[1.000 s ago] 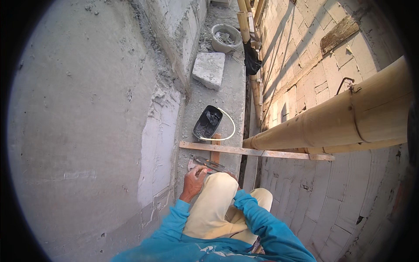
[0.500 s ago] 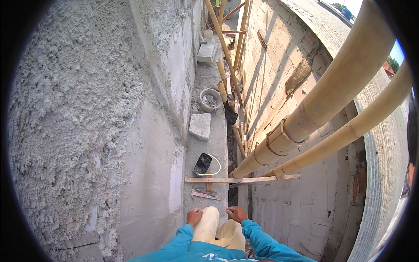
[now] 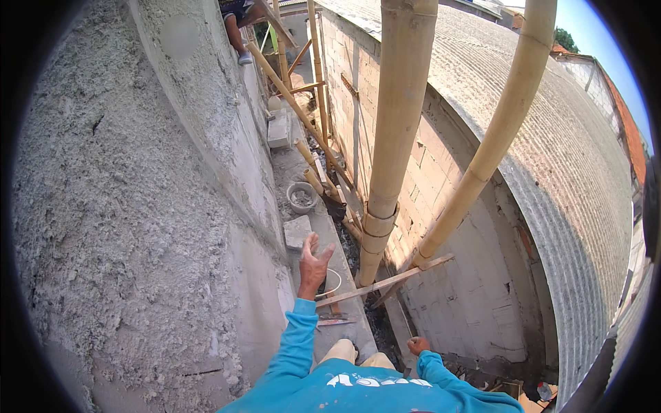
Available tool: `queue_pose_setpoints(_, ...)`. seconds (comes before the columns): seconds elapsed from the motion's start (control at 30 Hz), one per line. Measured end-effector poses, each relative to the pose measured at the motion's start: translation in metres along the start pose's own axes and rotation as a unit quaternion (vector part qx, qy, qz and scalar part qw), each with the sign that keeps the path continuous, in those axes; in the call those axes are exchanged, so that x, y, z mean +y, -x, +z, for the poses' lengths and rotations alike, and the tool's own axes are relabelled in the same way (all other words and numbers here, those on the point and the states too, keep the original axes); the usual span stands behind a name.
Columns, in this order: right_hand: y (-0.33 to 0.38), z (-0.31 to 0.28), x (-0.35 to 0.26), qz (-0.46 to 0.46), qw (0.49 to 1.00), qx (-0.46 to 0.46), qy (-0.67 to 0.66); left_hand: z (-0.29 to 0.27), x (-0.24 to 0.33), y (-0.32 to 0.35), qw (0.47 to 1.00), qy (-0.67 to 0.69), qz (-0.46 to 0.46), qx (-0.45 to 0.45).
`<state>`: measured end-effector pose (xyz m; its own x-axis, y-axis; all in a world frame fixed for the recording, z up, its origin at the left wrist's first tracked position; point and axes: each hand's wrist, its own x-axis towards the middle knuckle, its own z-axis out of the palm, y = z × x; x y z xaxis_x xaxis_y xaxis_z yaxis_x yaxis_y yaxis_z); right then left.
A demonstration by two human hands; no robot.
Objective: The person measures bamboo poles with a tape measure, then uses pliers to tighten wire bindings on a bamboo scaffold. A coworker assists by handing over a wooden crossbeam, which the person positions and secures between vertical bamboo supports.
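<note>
A narrow concrete ledge (image 3: 363, 332), strewn with grey dust, is seen running away from the pale-trousered knees (image 3: 341, 352) between two walls. At its outer side the right hand (image 3: 417, 345) is carried low; its fingers (image 3: 413, 342) appear curled inward, but how tightly, and whether around anything, cannot be told. A reddish flat tool (image 3: 336, 322) is laid on the ledge just short of a wooden batten (image 3: 385, 282), by which the ledge is crossed. The left hand (image 3: 315, 268) is raised with its fingers (image 3: 312, 241) spread wide and empty; by it the dark bucket with a white handle (image 3: 339, 279) is largely hidden. Farther along, a pale block (image 3: 296, 229) and a round basin (image 3: 306, 210) of rubble are set in line. The passage is bounded by rough grey plaster (image 3: 158, 227) at left, and at right by bamboo poles (image 3: 397, 103), a blockwork wall (image 3: 351, 117) and a corrugated roof (image 3: 571, 138). At the far end another person's leg (image 3: 235, 34) is partly shown.
</note>
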<state>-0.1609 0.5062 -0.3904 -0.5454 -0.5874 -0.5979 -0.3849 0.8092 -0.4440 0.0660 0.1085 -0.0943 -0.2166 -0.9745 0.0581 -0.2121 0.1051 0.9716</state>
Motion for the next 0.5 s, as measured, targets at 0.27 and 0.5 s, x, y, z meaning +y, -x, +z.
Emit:
queue_pose_setpoints(0.27,0.029,-0.003,0.024,0.074,0.962,0.149,-0.217,0.056,0.343,-0.109,0.895,0.086,0.438,0.014)
queue_pose_setpoints(0.5,0.075,0.058,0.013,0.158,0.908,0.108,-0.372,0.093,0.424,-0.117,0.909,0.064,0.401,0.095)
